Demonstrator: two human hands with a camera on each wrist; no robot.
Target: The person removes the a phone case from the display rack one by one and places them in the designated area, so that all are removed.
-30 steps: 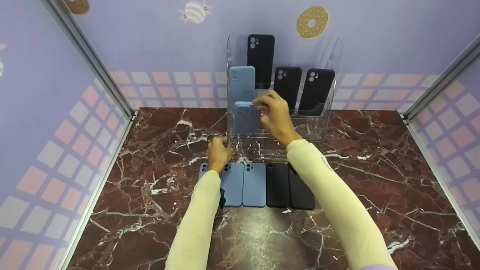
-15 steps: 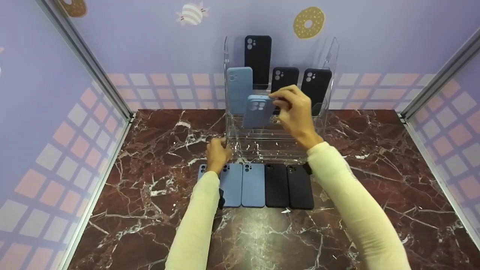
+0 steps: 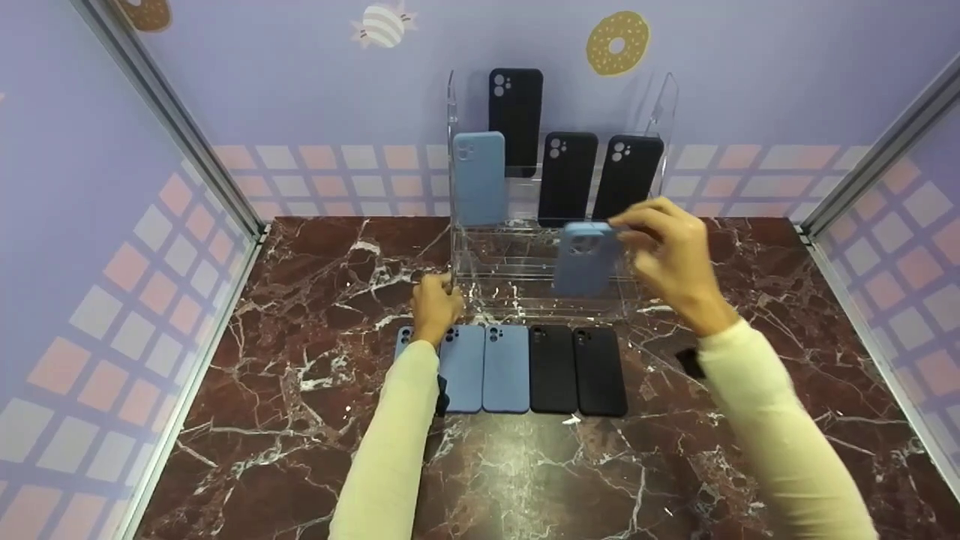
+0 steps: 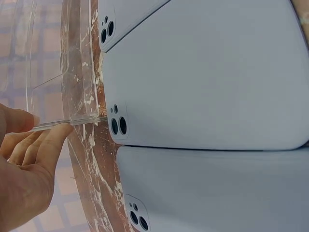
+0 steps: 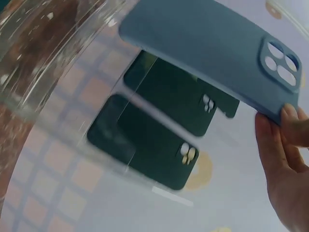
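Observation:
My right hand pinches a blue phone case by its upper corner, hanging in front of the clear acrylic stand. The right wrist view shows thumb and fingers on the corner near its camera cutout. My left hand grips the stand's side edge between thumb and fingers. On the stand lean a black case at the top, a light blue case below it, and two black cases to the right. The left forearm partly hides one of the cases lying below the stand.
Three blue cases and two black cases lie side by side in a row on the red-brown marbled table. Purple patterned walls enclose the back and sides, with metal strips along the corners.
My right hand has carried the blue case from the stand's lower left, up and then right and down toward its lower right. The left hand stays at the stand's edge.

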